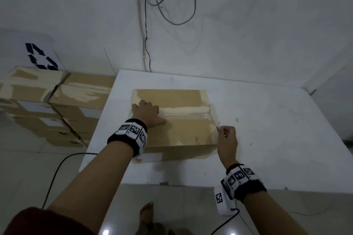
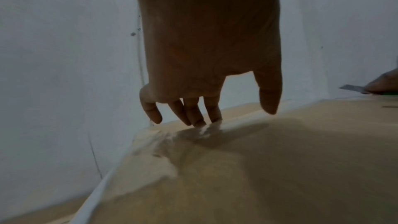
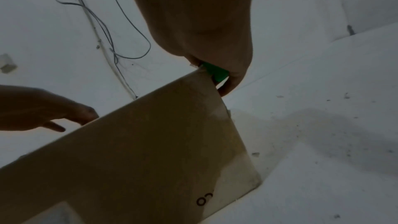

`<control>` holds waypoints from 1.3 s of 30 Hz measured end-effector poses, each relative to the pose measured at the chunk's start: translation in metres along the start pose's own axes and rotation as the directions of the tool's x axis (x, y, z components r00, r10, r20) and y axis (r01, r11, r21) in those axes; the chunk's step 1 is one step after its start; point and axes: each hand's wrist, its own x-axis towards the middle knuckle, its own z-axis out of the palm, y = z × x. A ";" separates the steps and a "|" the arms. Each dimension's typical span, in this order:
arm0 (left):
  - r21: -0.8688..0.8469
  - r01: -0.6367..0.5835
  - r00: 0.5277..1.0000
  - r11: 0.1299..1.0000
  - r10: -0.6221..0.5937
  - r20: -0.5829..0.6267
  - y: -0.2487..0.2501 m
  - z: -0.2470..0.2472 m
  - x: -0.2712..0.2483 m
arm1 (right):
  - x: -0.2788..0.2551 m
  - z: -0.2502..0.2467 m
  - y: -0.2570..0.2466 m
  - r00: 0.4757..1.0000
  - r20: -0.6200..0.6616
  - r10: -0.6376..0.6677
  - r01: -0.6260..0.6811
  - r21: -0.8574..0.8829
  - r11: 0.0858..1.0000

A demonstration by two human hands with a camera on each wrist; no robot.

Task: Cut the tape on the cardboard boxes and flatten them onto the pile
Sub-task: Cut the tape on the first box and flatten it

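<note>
Pressing hand: the left hand (image 1: 148,112) lies palm down with fingers (image 2: 194,114) straight on the top of the cardboard box (image 1: 183,131), holding nothing.
Cutting hand: the right hand (image 1: 227,139) is curled round a green-handled cutter (image 3: 215,72), whose blade (image 2: 351,88) shows in the left wrist view, at the box's right top edge.
Tape: clear tape (image 1: 189,113) runs along the top seam from just beside the left hand's thumb to the corner next to the right hand.
Box: it sits closed on the white tabletop (image 1: 267,139), under the left hand and touching the right hand's fingers.
Pile: stacked cardboard boxes (image 1: 55,105) stand on the floor, well to the left of the left hand, beside the tabletop.
Wall: cables (image 1: 172,5) hang beyond both hands.
</note>
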 end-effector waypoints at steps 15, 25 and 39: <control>-0.296 -0.250 0.962 0.922 0.202 -0.182 0.077 0.051 -0.009 | 0.025 -0.014 -0.020 0.928 0.319 -0.193 0.267 -0.209 0.941; -0.344 -0.265 0.955 0.901 0.196 -0.222 0.076 0.053 -0.015 | 0.058 0.008 -0.082 0.666 0.739 -0.104 0.662 -0.521 0.538; -0.343 -0.383 0.911 0.858 0.287 -0.297 0.082 0.052 -0.016 | 0.062 -0.034 -0.045 0.793 0.601 -0.104 0.471 -0.496 0.729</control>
